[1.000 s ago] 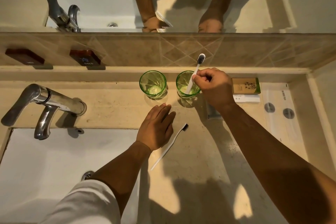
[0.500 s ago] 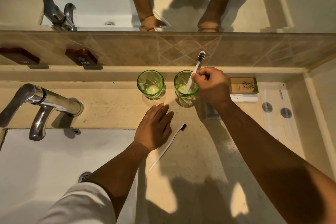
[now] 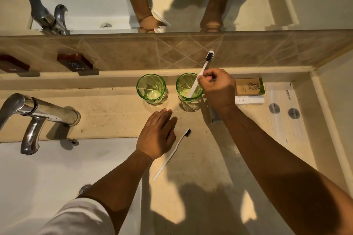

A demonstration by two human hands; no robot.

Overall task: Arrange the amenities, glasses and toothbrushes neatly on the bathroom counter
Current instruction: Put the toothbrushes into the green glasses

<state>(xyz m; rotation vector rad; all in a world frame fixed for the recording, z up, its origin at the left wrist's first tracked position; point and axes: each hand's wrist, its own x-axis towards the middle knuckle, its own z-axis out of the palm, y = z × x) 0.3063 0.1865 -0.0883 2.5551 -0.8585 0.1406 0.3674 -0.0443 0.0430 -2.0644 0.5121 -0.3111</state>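
My right hand pinches the toothbrush in the right glass; I'd release gently, bristles toward twelve o'clock; left hand rests flat, holding nothing.

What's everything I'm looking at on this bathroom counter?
glasses: two, green, side by side at the back ledge
toothbrush in glass: one, white, dark bristles, leaning in the right glass
toothbrush on counter: one, white, lying flat
amenity box: one, tan and green, right of the glasses
tap: one, chrome, over the sink
left hand: flat on the counter
right hand: holds the leaning toothbrush
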